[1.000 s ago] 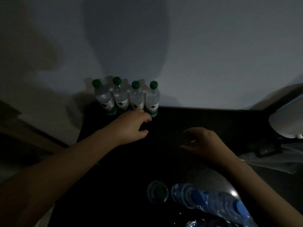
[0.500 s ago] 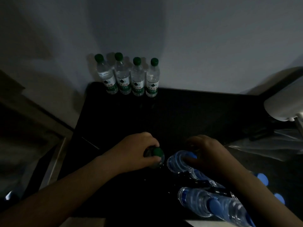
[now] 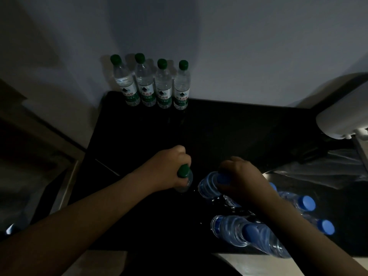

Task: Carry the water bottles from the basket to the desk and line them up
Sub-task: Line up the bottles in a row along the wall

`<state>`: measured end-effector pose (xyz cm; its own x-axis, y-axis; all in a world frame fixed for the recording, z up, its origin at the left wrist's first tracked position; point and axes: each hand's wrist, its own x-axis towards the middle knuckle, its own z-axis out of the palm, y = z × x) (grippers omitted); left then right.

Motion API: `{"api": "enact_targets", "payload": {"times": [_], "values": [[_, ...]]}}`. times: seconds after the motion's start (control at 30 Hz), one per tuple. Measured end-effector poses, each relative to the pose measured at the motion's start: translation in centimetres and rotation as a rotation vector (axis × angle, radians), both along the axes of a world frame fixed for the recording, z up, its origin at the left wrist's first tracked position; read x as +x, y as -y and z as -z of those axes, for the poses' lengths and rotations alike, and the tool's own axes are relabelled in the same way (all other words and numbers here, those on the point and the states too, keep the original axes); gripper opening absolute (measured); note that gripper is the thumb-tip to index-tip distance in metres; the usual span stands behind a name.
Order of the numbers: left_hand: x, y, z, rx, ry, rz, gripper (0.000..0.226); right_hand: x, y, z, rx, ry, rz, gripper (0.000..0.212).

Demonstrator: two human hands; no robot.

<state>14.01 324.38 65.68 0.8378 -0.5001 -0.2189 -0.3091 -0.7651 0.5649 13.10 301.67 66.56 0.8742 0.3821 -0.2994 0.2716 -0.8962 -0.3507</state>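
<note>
Against the grey wall (image 3: 258, 56) at the back of the black desk (image 3: 239, 132) stand four clear plastic water bottles with green caps (image 3: 155, 90), side by side. Nearer, the left hand (image 3: 167, 168) grips the neck of a fifth green-capped clear bottle (image 3: 184, 173), cap beneath the curled fingers. Just beside it, the right hand (image 3: 241, 176) clasps the top of a blue-capped clear bottle (image 3: 209, 186); more blue-capped bottles (image 3: 235, 230) lie nearby.

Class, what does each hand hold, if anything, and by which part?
The left hand grips a green-capped bottle by its upper part, just below the cap; the right hand grips a blue-capped bottle around its cap end.
</note>
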Motion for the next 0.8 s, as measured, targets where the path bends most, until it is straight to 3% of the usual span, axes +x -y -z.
{"api": "enact_targets", "payload": {"times": [0.17,0.57,0.8], "values": [[2.1,-0.7,-0.4,-0.026,0.02,-0.073,0.02,0.6,1.2,-1.0,0.085,0.034,0.03,0.016],[10.1,1.0,-3.6,0.025,0.217,-0.08,0.023,5.2,3.2,-3.6,0.102,0.113,0.122,0.022],[16.5,3.6,-4.5,0.051,0.213,-0.081,0.024,8.8,4.1,-4.3,0.093,0.132,0.145,0.023]]}}
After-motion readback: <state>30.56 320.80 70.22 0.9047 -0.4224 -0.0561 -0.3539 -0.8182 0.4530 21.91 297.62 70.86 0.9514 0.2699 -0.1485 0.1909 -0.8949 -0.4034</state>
